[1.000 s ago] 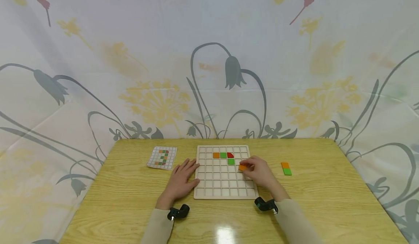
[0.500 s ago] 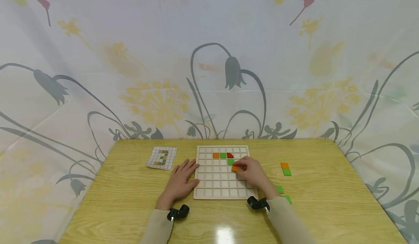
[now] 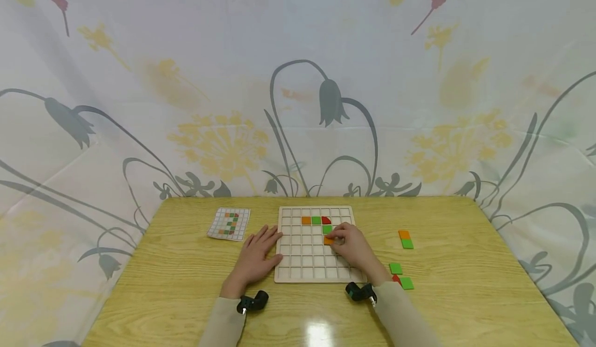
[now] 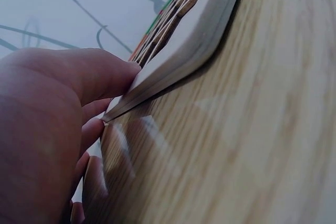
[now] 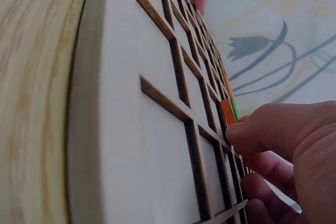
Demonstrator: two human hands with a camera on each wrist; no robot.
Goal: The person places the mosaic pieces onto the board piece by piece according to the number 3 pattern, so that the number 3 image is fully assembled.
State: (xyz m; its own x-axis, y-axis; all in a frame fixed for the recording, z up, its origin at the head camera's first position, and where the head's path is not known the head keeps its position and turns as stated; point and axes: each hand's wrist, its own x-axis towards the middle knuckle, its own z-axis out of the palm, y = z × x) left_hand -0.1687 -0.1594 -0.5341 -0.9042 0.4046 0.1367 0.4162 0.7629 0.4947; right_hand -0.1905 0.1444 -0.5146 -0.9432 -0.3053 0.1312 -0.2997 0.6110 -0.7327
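A white grid board [image 3: 298,261] with raised ridges lies on the table. My right hand [image 3: 353,246] pinches an orange square tile [image 3: 328,240] between thumb and fingers, at the cell just below a green tile [image 3: 327,229]. In the right wrist view the thumb presses the orange tile [image 5: 228,113] at the grid. Along a row above lie an orange tile [image 3: 306,220], a green tile [image 3: 316,220] and a red rounded tile [image 3: 326,220]. My left hand [image 3: 256,254] rests beside the board, its thumb and fingertips touching the left edge.
A card [image 3: 229,224] printed with a coloured grid pattern lies left of the board. On the right are an orange tile [image 3: 404,235] touching a green tile [image 3: 407,244]. Nearer lie two green tiles [image 3: 396,268] and a red piece [image 3: 396,278], by the right sleeve.
My right hand has moved left across the board with the orange tile, to below the green one. The green and red pieces near the right forearm have come into view. My left hand stays put.
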